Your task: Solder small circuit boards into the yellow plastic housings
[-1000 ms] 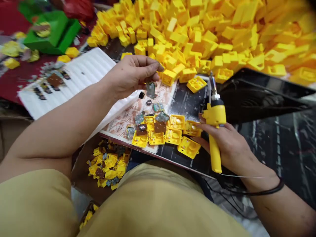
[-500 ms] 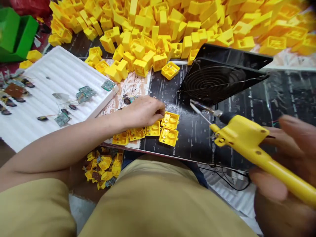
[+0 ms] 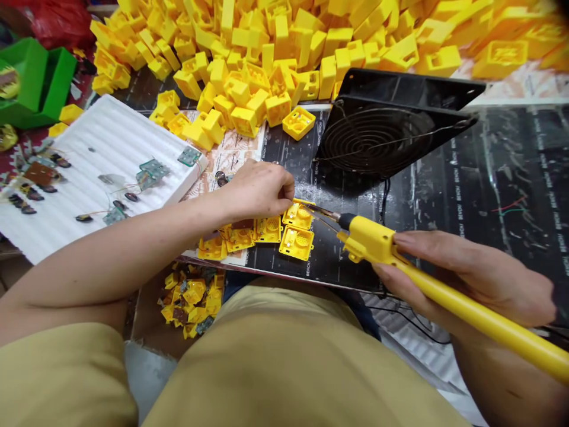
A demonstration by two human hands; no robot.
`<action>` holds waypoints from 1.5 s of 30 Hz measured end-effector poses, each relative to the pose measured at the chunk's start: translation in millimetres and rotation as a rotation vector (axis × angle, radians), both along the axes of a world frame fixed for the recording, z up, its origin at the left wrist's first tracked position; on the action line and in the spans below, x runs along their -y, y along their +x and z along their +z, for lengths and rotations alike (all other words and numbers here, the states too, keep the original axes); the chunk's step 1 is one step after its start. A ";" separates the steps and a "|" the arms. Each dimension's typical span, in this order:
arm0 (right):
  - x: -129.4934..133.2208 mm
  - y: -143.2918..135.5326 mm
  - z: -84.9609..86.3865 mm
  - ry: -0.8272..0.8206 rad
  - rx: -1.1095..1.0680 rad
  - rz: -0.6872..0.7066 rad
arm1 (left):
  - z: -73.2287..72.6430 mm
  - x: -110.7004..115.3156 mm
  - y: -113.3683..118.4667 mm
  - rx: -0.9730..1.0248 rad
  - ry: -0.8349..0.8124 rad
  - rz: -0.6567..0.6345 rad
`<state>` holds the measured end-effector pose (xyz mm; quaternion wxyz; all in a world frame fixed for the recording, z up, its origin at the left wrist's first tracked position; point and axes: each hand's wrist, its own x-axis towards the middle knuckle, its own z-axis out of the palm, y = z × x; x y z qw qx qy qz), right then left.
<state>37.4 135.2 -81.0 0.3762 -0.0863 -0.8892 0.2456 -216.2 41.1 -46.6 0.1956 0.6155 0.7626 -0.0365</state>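
My right hand (image 3: 462,273) is wrapped round a yellow soldering iron (image 3: 377,240) with a thin feed tube beside its tip. That tip reaches the upper yellow plastic casing (image 3: 299,214) near the bench's front edge. Over the same casing, my left hand (image 3: 262,188) has its fingers pinched together; what they hold, if anything, is too small to make out. Just below lies a second open casing (image 3: 296,242). More casings (image 3: 267,229) sit in a row to the left, partly under my left forearm, with brown boards and wires among them.
A black fan (image 3: 377,136) with a wire grille stands behind the iron. Yellow housings (image 3: 249,89) are heaped across the back. At left, a white foam board (image 3: 89,196) carries circuit boards and small round parts. Below the bench edge is a box of yellow parts (image 3: 193,299).
My right hand has brought the soldering iron left and down from in front of the fan to the upper casing. My left hand stays at that casing. The view has shifted slightly.
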 end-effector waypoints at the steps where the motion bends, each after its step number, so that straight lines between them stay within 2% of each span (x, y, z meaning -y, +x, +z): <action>1: -0.5 -2.8 0.6 0.018 -0.026 0.049 | 0.6 -1.0 -0.4 -0.006 0.000 -0.013; 4: -1.9 -9.8 1.6 0.070 -0.053 0.186 | 2.5 -3.3 -0.6 -0.023 -0.009 -0.039; 12: -2.8 -13.8 6.2 0.120 0.026 0.207 | 4.3 -6.9 1.0 -0.042 -0.042 -0.053; 19: -3.5 -0.4 6.2 0.042 0.139 0.154 | 9.2 -2.3 0.3 0.003 -0.079 -0.110; 23: -4.4 1.8 10.1 0.094 0.164 0.249 | 8.3 1.0 4.3 -0.029 -0.091 -0.154; 27: -6.6 -0.8 14.4 0.137 0.097 0.294 | 7.7 0.9 5.9 -0.042 -0.094 -0.175; 29: -7.6 -0.5 13.9 0.123 0.129 0.273 | 9.3 -0.6 4.6 -0.028 -0.095 -0.162; 34: -9.0 -0.8 4.7 0.063 0.148 0.110 | 11.6 -8.1 -2.7 0.022 -0.055 -0.013; 39: -8.2 -10.6 1.7 0.137 0.090 0.174 | 6.8 -13.2 -5.1 0.004 -0.077 -0.055; 45: -6.4 -17.9 7.6 0.144 0.030 0.228 | 7.3 -14.9 -1.6 -0.037 -0.096 -0.084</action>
